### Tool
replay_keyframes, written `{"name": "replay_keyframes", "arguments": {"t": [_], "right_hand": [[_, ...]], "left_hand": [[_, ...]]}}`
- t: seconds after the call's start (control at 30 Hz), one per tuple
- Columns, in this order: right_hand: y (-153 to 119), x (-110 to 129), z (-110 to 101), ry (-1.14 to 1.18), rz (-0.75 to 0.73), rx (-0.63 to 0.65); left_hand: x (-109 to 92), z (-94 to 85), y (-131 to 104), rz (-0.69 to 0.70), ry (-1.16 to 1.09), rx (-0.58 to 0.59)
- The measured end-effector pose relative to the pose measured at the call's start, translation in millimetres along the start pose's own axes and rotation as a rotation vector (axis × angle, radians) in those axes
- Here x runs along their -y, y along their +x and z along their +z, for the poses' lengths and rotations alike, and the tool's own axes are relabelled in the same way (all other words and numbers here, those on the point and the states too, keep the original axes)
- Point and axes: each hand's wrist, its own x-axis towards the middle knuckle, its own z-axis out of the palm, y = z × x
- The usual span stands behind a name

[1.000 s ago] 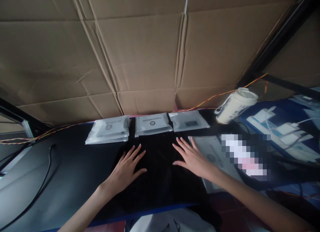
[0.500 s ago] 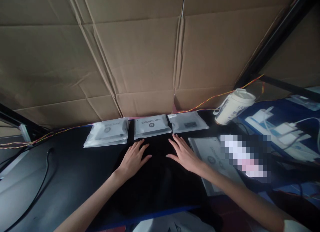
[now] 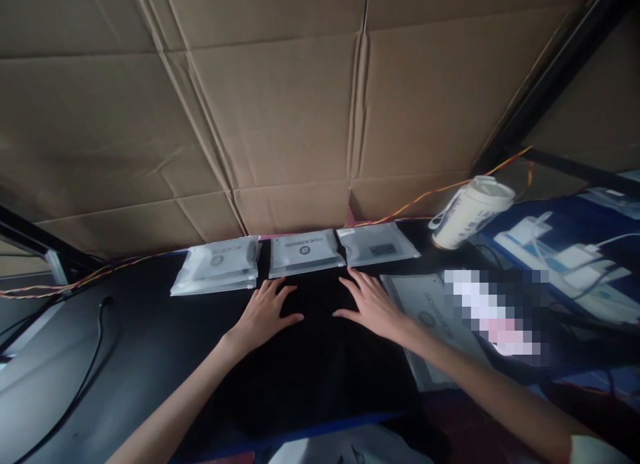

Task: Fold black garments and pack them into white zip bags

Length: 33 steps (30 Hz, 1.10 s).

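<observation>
Head view: the left hand (image 3: 267, 311) and right hand (image 3: 371, 304) — fingers spread, holding nothing — are near the middle pouch (image 3: 303, 252) at the surface's (image 3: 145, 337) far edge. Withdrawing, the right forearm (image 3: 467, 371) could drag the pouch beneath it (image 3: 434, 305) off the near edge.

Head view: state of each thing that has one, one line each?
Left hand, palm down, fingers spread.
Right hand, palm down, fingers spread.
Left pouches, stacked flat.
Middle pouch, flat, logo side up.
Right pouch, flat, dark patch showing.
Near pouch, flat, partly hidden by right arm.
Cup, standing.
Power strip, plugs inserted.
Pixelated item, cannot tell.
</observation>
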Motion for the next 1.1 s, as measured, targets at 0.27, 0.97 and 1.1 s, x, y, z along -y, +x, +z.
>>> {"name": "replay_keyframes", "arguments": {"t": [0.27,0.97,1.1], "right_hand": [[9,-3,3,-0.09,0.082,-0.033],[-65,31,-8,0.027,-0.026,0.075],[-68,44,-12,0.055,-0.101,0.139]], "left_hand": [[2,0.4,-4,-0.007,0.008,0.018],[-46,20.6,-64,0.22,0.01,0.053],[-57,21.9,-67,0.236,0.016,0.037]]}}
